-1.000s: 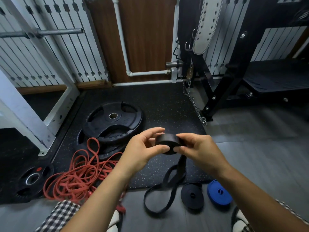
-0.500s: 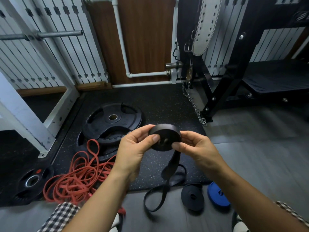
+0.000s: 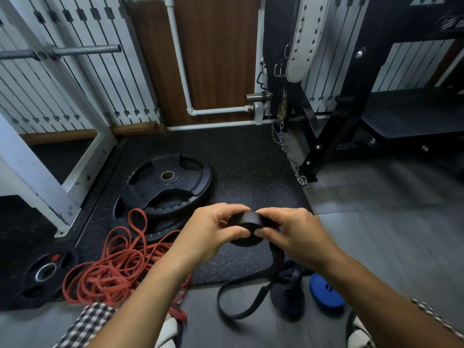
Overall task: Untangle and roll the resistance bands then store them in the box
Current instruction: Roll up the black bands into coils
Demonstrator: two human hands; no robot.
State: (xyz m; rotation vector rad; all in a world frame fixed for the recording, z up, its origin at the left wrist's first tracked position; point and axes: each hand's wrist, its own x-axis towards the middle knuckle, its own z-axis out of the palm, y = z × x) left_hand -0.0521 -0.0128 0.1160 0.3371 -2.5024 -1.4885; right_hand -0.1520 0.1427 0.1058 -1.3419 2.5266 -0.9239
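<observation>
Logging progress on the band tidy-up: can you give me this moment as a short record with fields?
left hand: grips the part-rolled black band
right hand: grips the same roll
loose tail: hangs to the floor, unrolled
finished rolls: black roll and blue roll on the floor
tangled: red bands, heaped by the weight plates
box: not in view

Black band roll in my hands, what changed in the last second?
The left hand and right hand kept gripping the black band roll and turned it. Its loose tail swung right, now crossing the rolled black band on the floor. The red tangle and blue roll stayed put.
</observation>
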